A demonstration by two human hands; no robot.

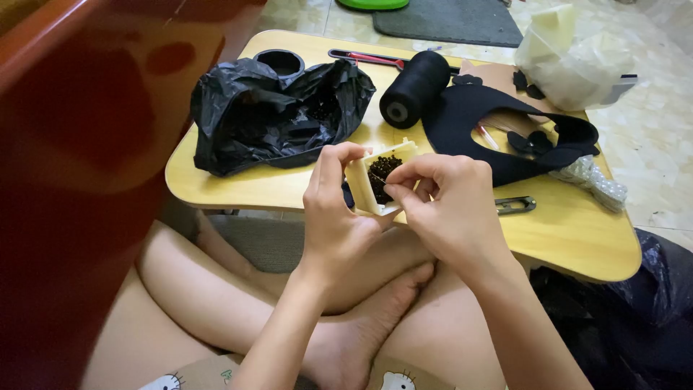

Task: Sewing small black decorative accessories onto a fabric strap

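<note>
Above table edge, cream box (380, 178), dark beads (382, 173)

A small cream-coloured square box (375, 180) is sitting tilted above the near edge of the low wooden table, its open top facing up toward the camera. It is holding a heap of tiny dark beads (381, 173) that are filling most of its inside. A fine needle (376, 177), barely visible, is lying slantwise over the beads, its tip dipping among them.
</note>
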